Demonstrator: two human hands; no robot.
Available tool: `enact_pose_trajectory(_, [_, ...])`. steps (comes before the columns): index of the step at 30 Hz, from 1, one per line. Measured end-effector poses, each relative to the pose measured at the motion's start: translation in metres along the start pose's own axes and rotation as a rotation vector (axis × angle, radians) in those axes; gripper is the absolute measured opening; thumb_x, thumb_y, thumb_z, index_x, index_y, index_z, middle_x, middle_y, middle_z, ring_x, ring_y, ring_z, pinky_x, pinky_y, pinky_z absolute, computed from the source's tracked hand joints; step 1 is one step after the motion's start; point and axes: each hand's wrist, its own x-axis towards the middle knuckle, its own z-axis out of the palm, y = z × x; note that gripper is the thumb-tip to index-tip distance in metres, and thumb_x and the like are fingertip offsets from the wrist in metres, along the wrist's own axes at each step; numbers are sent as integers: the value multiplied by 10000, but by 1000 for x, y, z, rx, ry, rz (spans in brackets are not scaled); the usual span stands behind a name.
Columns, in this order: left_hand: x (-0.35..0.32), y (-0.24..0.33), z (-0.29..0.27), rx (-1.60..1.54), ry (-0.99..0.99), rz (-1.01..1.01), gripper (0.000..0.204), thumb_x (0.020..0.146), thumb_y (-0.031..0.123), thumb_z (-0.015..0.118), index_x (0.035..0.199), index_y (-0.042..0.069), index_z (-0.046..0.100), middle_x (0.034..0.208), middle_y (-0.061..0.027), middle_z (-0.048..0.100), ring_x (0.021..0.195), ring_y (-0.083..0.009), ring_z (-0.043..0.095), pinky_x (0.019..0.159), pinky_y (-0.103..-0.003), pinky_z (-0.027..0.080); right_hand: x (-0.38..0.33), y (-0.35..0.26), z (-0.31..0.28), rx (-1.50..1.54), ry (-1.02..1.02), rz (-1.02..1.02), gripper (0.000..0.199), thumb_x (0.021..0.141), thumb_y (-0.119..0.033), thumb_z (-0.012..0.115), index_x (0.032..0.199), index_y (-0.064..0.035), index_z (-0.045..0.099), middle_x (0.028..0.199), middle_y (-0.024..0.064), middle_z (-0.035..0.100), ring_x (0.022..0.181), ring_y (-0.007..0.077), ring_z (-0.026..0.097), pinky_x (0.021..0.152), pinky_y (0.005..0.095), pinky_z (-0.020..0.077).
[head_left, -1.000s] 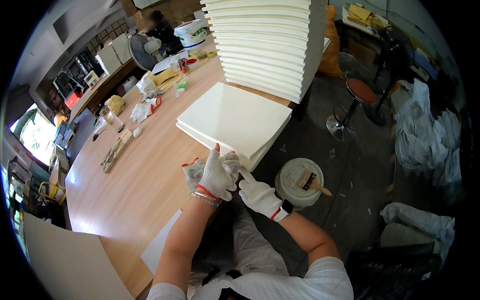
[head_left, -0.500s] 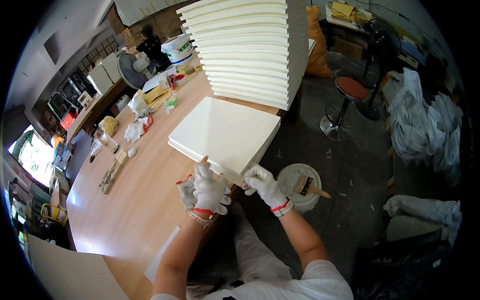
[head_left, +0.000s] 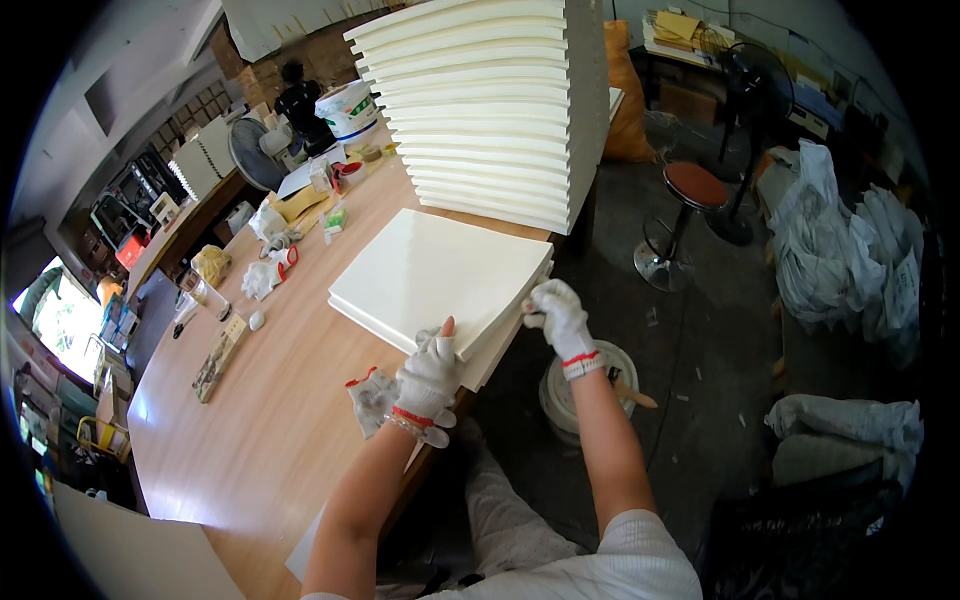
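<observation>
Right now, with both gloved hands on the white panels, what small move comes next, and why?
Probably run the right hand further along the panel edge, since it rests at the overhanging side of the white panel stack while the left hand braces the near corner.

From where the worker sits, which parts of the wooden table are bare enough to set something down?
Bare wood lies left of the spare glove, between the flat panels and the small wooden block. The far end, around the bucket and rags, is crowded.

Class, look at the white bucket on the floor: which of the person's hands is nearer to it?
Right. The right hand grips the panels' edge just above the bucket; the left hand rests farther left, at the table's edge.
</observation>
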Motion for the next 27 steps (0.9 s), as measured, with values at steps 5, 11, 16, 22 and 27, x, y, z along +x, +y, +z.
enact_pose_trajectory(5, [0, 0, 2, -54, 64, -3, 673, 824, 94, 578, 1439, 70, 307, 1199, -169, 589, 770, -356, 664, 601, -473, 548, 10, -1, -12, 281, -71, 22, 62, 862, -116, 588, 884, -62, 567, 810, 63, 595, 712, 182, 616, 595, 321, 540])
enact_pose_trajectory(11, [-14, 1, -4, -82, 369, 104, 628, 819, 113, 631, 1388, 45, 374, 1255, -184, 552, 887, -365, 649, 690, -451, 555, -85, 11, 38, 345, -284, 282, 68, 861, -121, 626, 907, -88, 587, 821, 13, 578, 741, 155, 586, 563, 282, 470])
enact_pose_trajectory(16, [-34, 34, -59, -1360, -194, -894, 523, 959, 284, 521, 1382, 18, 369, 1374, -158, 479, 1160, -333, 546, 944, -434, 483, -76, 3, 41, 511, -253, 272, 66, 857, -104, 638, 880, -64, 591, 773, 22, 547, 731, 155, 548, 600, 278, 466])
enact_pose_trajectory(22, [25, -18, -26, -2385, -42, -875, 565, 976, 358, 465, 1372, -15, 316, 1330, -178, 447, 1216, -335, 497, 1038, -435, 447, -66, -5, 58, 541, -326, 215, 52, 868, -76, 618, 917, -60, 608, 843, 35, 575, 741, 154, 559, 590, 269, 517])
enact_pose_trajectory(27, [67, -19, -29, -2174, 230, -1235, 288, 920, 132, 476, 1164, 3, 393, 1201, -156, 497, 1086, -310, 577, 822, -412, 578, -52, 3, 49, 410, -157, 253, 145, 909, -181, 600, 1022, -94, 578, 943, 59, 587, 736, 167, 546, 589, 287, 467])
